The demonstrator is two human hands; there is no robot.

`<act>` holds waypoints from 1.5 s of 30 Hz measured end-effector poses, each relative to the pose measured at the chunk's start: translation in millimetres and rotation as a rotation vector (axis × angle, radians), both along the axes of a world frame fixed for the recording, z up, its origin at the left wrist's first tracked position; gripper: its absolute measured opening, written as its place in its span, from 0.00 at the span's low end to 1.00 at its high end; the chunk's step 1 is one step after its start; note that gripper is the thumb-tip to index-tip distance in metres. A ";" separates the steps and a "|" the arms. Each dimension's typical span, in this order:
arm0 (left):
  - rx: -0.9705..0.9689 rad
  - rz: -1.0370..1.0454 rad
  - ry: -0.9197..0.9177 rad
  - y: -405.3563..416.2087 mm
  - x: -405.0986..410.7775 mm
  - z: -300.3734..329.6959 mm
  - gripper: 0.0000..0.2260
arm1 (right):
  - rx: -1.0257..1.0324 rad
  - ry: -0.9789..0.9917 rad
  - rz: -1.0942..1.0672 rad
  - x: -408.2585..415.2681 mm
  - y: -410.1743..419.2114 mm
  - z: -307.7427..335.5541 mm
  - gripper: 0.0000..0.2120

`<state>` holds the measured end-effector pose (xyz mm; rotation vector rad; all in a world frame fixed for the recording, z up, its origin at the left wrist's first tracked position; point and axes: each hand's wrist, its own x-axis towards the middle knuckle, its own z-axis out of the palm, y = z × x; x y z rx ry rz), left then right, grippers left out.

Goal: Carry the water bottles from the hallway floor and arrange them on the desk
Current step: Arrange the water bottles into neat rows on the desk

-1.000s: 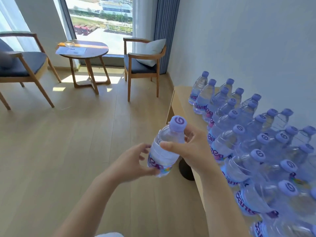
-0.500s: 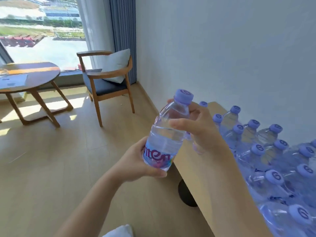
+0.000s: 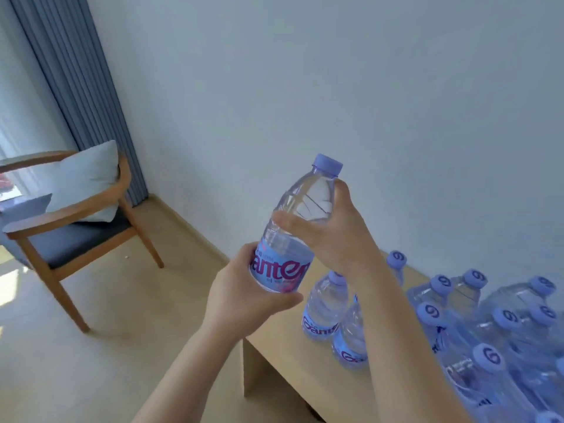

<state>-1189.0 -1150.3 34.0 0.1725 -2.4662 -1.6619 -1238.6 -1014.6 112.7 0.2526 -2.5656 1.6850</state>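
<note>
A full water bottle (image 3: 293, 230) is held up at the centre of the frame, tilted a little, above the near end of the counter (image 3: 283, 358). The left hand (image 3: 244, 297) cups its base, fingers wrapped around the labelled lower part; the right hand (image 3: 332, 230) grips the clear shoulder just below the purple cap (image 3: 327, 164), thumb across the front. Both hands are clenched on the bottle.

Filled to the neck, it probably has real weight, and the thin clear plastic would likely dent under a hard squeeze. The smooth wall could be slippery; the ribbed shoulder and the labelled waist look like the surest places to take hold, with support under the base as now.

The other bottles (image 3: 323, 306) stand crowded on the counter at lower right. The right forearm covers several of them, and the frame's right and bottom edges cut off more, so their count and any free gap are hard to judge. The hallway floor is not in view. An armchair (image 3: 70, 218) sits at the left.
</note>
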 end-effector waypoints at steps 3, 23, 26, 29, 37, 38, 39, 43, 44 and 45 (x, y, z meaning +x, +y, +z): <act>-0.025 -0.055 0.020 3.0 -42.7 7.2 0.30 | -0.031 0.039 -0.062 -35.8 6.7 4.1 0.35; 0.205 -0.765 0.036 52.9 -239.8 42.8 0.22 | -0.183 0.127 -0.317 -161.1 80.7 55.6 0.25; 0.204 -0.819 0.039 62.1 -257.3 40.0 0.22 | -0.150 0.126 -0.357 -171.6 87.4 54.9 0.24; 0.203 -0.830 0.028 67.1 -272.6 28.5 0.22 | -0.069 0.061 -0.361 -182.5 92.1 49.8 0.24; 0.130 -0.820 -0.137 71.4 -326.3 -39.7 0.25 | -0.048 -0.142 -0.420 -231.5 89.8 -9.2 0.16; 0.113 -0.803 -0.169 72.2 -332.4 -53.9 0.25 | -0.039 -0.169 -0.430 -238.7 86.9 -24.0 0.16; 0.095 -0.789 -0.200 73.1 -337.7 -68.4 0.23 | -0.027 -0.202 -0.432 -245.5 84.6 -39.2 0.16; 0.038 -0.788 -0.297 78.6 -355.1 -118.6 0.22 | -0.059 -0.317 -0.505 -268.8 83.7 -89.7 0.18; 0.031 -0.783 -0.311 80.7 -358.0 -127.3 0.23 | -0.065 -0.331 -0.526 -273.4 84.3 -98.4 0.19; 0.026 -0.774 -0.320 82.8 -360.8 -134.9 0.23 | -0.067 -0.344 -0.540 -277.9 85.1 -105.7 0.19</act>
